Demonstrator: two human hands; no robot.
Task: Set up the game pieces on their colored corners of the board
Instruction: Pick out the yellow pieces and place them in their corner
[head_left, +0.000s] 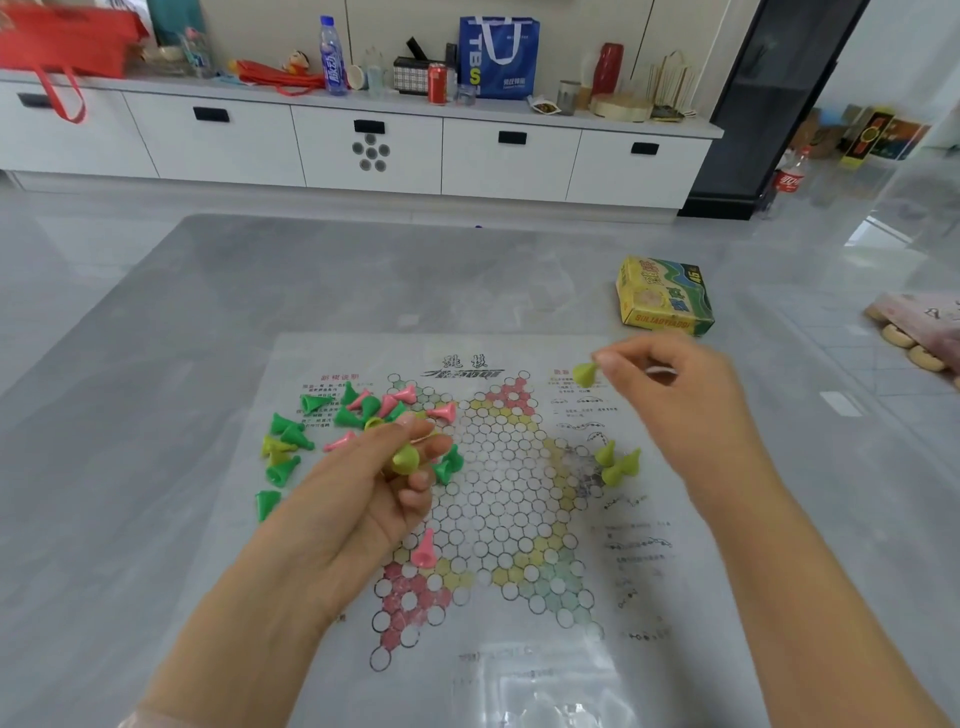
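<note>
A plastic Chinese-checkers sheet (498, 499) lies flat on the grey table. My left hand (358, 499) hovers over its left side and grips yellow-green cone pieces (406, 460) in curled fingers. My right hand (675, 395) is raised over the board's upper right and pinches one yellow-green piece (586, 373) at the fingertips. Three yellow-green pieces (618, 462) stand on the right corner. A mixed heap of green, pink and yellow-green pieces (363, 408) lies on the upper left. One pink piece (423, 551) lies near the pink lower-left corner.
A yellow-green game box (665, 296) sits on the table beyond the board's right edge. A pink packet with round snacks (919, 332) lies at the far right. A white cabinet (363, 145) with bottles, bags and cans stands behind the table.
</note>
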